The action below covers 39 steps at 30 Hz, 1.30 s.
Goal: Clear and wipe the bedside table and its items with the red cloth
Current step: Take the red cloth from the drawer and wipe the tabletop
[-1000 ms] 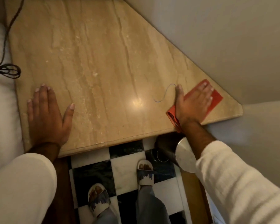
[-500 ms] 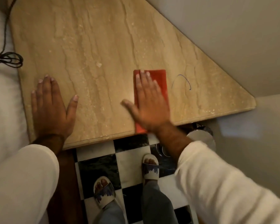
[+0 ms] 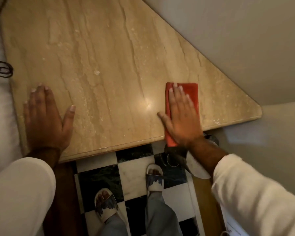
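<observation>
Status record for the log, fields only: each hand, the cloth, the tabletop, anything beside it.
left hand: flat on the tabletop near its left front corner, holding nothing
right hand: fingers straight, pressing the red cloth
red cloth: folded, flat, near end overhanging the front edge
bedside table: beige marble top
cable: dark coil on white bedding, left of table

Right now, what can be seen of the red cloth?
The red cloth is an orange-red fabric folded into a long narrow rectangle. It lies flat on the right part of the beige marble-look bedside table top, running front to back, its near end overhanging the front edge. The right hand presses flat on it with straight fingers, covering its middle; only the far end, right strip and overhanging corner show. Nothing else touches it.
</observation>
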Each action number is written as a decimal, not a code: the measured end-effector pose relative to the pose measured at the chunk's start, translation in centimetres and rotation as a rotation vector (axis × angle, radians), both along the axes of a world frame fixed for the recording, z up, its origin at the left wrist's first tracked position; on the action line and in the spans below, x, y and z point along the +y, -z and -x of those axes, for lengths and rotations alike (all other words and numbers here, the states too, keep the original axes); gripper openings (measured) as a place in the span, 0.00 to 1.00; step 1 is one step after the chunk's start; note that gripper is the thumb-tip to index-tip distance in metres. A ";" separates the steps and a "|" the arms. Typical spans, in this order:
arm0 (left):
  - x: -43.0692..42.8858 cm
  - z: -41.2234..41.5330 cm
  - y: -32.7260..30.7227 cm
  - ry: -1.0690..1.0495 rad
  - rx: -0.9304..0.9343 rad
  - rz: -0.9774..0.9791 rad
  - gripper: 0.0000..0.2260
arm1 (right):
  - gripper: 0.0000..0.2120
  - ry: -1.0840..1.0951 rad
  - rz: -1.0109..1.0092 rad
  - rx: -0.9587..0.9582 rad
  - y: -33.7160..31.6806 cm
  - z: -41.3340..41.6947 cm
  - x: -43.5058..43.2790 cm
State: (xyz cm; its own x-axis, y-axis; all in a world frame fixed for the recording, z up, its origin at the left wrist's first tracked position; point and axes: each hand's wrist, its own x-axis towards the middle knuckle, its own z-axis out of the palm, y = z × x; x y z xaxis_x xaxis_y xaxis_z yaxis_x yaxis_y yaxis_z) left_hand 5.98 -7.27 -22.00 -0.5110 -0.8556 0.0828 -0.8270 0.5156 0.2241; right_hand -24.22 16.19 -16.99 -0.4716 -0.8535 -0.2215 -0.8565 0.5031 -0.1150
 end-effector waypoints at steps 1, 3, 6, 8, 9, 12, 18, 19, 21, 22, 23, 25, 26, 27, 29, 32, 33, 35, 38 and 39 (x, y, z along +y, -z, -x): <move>0.0 0.0 0.0 0.000 -0.001 0.003 0.35 | 0.38 -0.010 0.010 0.018 0.0 1.7 -1.3; 0.1 -0.1 0.1 0.006 0.004 0.011 0.35 | 0.37 0.079 0.048 0.070 -0.1 4.6 -4.7; 0.2 -0.2 0.2 0.014 0.010 0.016 0.34 | 0.36 0.202 0.060 0.116 0.0 5.6 -7.7; 0.3 -0.2 0.0 0.011 0.026 0.011 0.34 | 0.36 0.177 0.075 0.095 0.1 4.0 -6.3; 0.3 -0.1 -0.2 0.008 0.028 0.007 0.34 | 0.36 0.119 0.081 0.085 0.0 3.0 -4.9; 0.3 0.1 -0.7 0.004 0.008 0.001 0.35 | 0.35 -0.178 0.045 0.062 0.1 0.7 -1.4; 0.4 0.2 -0.7 0.001 0.001 0.007 0.35 | 0.35 -0.552 0.000 0.066 -0.3 2.3 -3.7; 0.4 0.3 -0.5 0.005 -0.001 0.011 0.35 | 0.35 -0.563 0.004 0.058 -0.4 2.6 -5.1; 0.2 0.1 -0.1 0.000 0.000 0.016 0.35 | 0.35 -0.524 0.029 0.059 -0.6 2.3 -9.0; 0.1 0.1 0.3 0.002 0.005 0.023 0.35 | 0.35 -0.493 0.038 0.060 -0.6 2.2 -10.8; 0.0 -0.1 0.7 0.003 0.011 0.028 0.35 | 0.35 -0.471 0.042 0.065 -0.6 1.9 -12.3; -0.4 -0.6 1.4 0.001 0.018 0.027 0.34 | 0.35 -0.437 0.059 0.076 -0.5 1.3 -14.1; -0.6 -0.9 1.8 -0.001 0.013 0.024 0.34 | 0.34 -0.415 0.065 0.071 -0.5 1.2 -14.3; -0.7 -1.1 2.0 -0.003 0.009 0.024 0.34 | 0.34 -0.386 0.065 0.059 -0.5 1.1 -14.2; -1.0 -1.2 2.2 0.001 0.033 0.036 0.33 | 0.34 -0.286 0.072 0.042 -0.4 0.8 -13.4; -1.0 -1.2 2.1 0.005 0.033 0.031 0.34 | 0.34 -0.055 0.094 0.015 -0.4 0.9 -10.2; -0.8 -1.2 2.0 0.007 0.019 0.028 0.34 | 0.34 0.032 0.104 0.022 -0.3 1.6 -8.3; -0.6 -0.9 1.5 0.017 0.014 0.022 0.35 | 0.34 0.224 0.084 0.076 -0.4 3.9 -3.8; -0.3 -0.3 0.6 0.003 0.010 0.002 0.36 | 0.33 0.552 0.017 0.148 -0.6 7.3 2.0; -0.1 -0.1 0.4 -0.005 -0.003 -0.003 0.36 | 0.33 0.646 0.014 0.141 -0.5 7.7 2.8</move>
State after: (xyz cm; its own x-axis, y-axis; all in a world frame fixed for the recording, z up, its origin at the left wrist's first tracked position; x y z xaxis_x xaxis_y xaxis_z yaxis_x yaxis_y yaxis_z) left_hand 6.12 -7.40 -22.40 -0.5066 -0.8585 0.0788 -0.8304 0.5105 0.2232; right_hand -31.88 19.03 -16.45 -0.9136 -0.3911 -0.1110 -0.3898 0.9203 -0.0336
